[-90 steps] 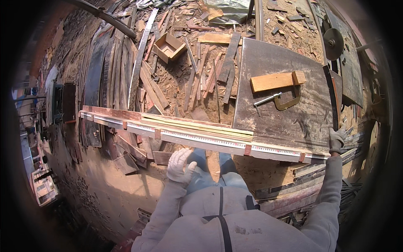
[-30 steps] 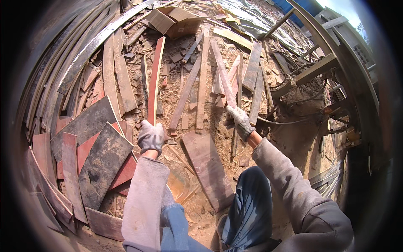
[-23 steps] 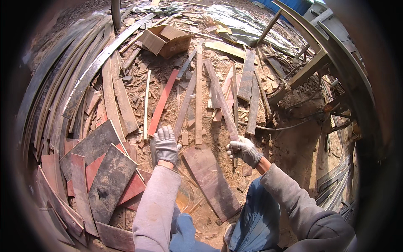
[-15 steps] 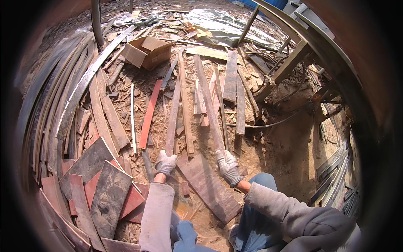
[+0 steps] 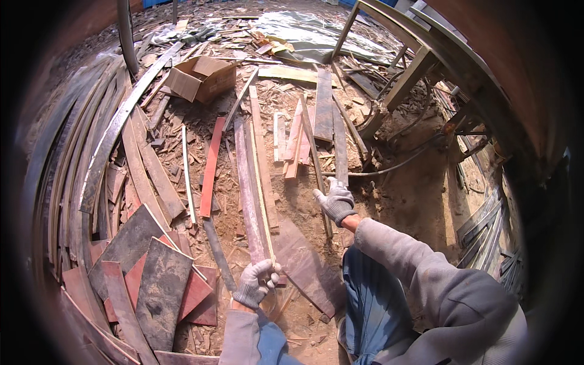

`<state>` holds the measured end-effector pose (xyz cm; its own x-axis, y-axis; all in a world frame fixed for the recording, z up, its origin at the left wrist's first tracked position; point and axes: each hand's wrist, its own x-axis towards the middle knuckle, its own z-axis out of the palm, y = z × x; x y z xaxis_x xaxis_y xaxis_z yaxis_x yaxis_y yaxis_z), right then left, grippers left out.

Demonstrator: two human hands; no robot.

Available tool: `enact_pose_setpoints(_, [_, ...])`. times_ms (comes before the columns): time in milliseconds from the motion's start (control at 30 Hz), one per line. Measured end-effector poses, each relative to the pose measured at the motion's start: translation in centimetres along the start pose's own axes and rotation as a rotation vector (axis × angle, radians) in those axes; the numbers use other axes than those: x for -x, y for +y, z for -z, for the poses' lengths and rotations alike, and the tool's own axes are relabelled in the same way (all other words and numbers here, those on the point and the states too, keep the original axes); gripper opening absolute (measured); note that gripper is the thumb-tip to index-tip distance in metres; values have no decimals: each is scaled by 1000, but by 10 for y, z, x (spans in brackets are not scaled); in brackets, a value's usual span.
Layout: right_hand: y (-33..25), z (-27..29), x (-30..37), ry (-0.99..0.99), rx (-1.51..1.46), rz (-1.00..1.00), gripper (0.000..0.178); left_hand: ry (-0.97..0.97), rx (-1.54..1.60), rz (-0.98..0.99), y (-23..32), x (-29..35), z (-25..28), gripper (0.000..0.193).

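My left hand (image 5: 258, 283) is at the near end of the strips (image 5: 248, 188), between panels (image 5: 161, 286) at left and my right hand (image 5: 336, 202); the box (image 5: 213, 84) lies beyond, left of the frame (image 5: 401, 87).

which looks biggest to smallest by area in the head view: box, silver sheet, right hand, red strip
1. Silver sheet
2. Box
Last: red strip and right hand, too alike to rank

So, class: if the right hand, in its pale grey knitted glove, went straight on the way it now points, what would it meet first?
Probably the long, narrow brown wooden strip just ahead of the right hand; depth is unclear, so it might pass above.
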<state>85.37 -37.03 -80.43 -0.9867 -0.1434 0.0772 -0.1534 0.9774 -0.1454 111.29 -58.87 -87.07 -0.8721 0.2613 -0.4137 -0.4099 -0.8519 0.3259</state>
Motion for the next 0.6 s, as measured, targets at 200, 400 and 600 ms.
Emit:
enact_pose_setpoints(200, [8,-46,-111,-33,-133,-113,109,216,69,-99,-3,22,-12,20])
enact_pose_setpoints(400, [-85,-82,-138,-250,-139,-73,64,247,4,-129,-12,19,-1,16])
enact_pose_setpoints(600, [-42,-83,-83,-50,-321,461,64,341,-148,-330,-46,78,35,18])
